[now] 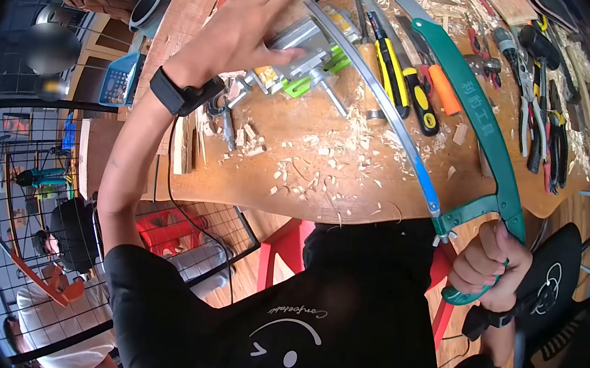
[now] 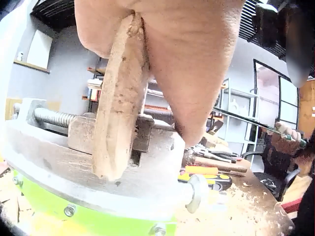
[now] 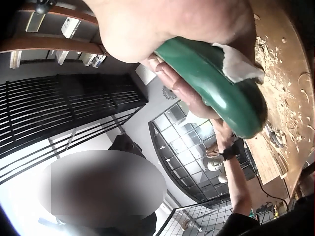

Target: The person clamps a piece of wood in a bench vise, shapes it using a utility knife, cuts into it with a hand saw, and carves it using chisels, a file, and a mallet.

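My right hand (image 1: 491,266) is wrapped round the green handle (image 3: 216,88) of a bow saw (image 1: 484,125). The saw's silver and blue blade (image 1: 389,111) slants up across the bench. At the upper left my left hand (image 1: 242,35) has its fingers extended over a metal vise (image 1: 303,41) with green parts. In the left wrist view a rough wooden piece (image 2: 120,108) stands between the jaws of the vise (image 2: 88,182), and the palm (image 2: 167,49) is against its top. The fingertips are hidden in that view.
Wood shavings lie on the bench (image 1: 237,185). A yellow-black cutter (image 1: 396,80), an orange handle (image 1: 443,90) and pliers (image 1: 529,115) lie beneath and beyond the saw. A blue basket (image 1: 119,79), black wire mesh and a black chair (image 1: 550,283) stand around the bench.
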Available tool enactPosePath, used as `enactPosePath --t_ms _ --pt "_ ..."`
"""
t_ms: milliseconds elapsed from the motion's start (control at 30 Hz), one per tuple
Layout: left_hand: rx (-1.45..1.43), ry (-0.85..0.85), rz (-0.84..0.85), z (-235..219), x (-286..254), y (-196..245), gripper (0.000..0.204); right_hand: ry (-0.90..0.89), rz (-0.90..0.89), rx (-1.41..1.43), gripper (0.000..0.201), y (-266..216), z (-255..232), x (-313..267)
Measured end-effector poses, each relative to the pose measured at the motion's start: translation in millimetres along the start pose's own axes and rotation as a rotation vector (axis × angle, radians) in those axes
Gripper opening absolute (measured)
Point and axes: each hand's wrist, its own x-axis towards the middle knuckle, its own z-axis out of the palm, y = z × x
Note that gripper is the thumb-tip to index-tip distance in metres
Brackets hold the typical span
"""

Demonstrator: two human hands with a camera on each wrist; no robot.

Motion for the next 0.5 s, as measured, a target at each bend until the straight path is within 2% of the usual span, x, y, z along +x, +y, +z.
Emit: enactPosePath --t_ms 67,200,300,400,467,500 --pt "0.248 -0.023 -0.033 0.2 0.8 1.3 0.104 0.024 0.000 -0.004 0.041 -2.0 2.1 -1.4" --pt "0.252 -0.001 -0.021 -1.0 0.6 2.7 0.103 0.026 0.015 -0.027 0.040 -7.9 4.3 -2.3" --pt "0.112 -0.009 -0.038 1.9 -0.1 1.1 0.102 0.024 0.012 -0.058 0.041 -12.4 4.6 3.5" --pt "-0.052 -0.086 -0.118 0.7 -1.9 -0.1 0.108 0.036 0.002 -0.090 0.042 -14.3 11.4 22.2" --pt "0.100 0.031 -0.025 0.9 -0.7 2.3 0.081 0.097 -0.001 -0.040 0.042 -17.0 17.6 44.2" --pt "0.104 0.031 -0.010 5.7 -0.7 -0.8 0.081 0.036 -0.009 -0.018 0.044 -20.3 14.3 61.7"
